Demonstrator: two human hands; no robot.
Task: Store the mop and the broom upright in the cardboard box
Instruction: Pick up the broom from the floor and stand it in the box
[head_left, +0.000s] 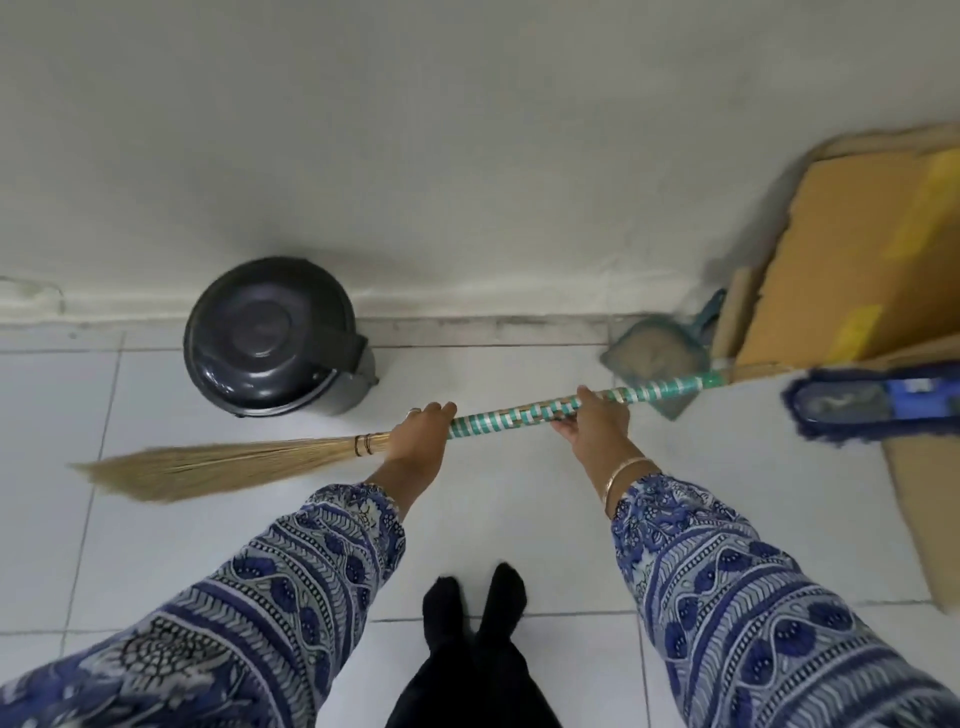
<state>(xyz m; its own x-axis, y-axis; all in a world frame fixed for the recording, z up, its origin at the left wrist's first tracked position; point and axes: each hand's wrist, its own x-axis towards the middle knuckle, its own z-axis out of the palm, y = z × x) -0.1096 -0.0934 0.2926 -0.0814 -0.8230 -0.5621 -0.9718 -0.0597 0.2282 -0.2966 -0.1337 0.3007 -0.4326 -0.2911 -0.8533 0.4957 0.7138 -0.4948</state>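
I hold the broom nearly level above the white floor tiles. Its green-and-white wrapped handle points right, and its straw bristles fan out to the left. My left hand grips the handle where the wrapping meets the straw. My right hand grips it farther right. The handle's end reaches the cardboard box, which stands against the wall at the right with a flap open. The blue mop head lies at the box's mouth at the right edge; its pole is out of view.
A dark round pedal bin stands by the wall to the left. A teal dustpan leans at the wall beside the box. A flat cardboard flap lies on the floor at the right. My feet are below.
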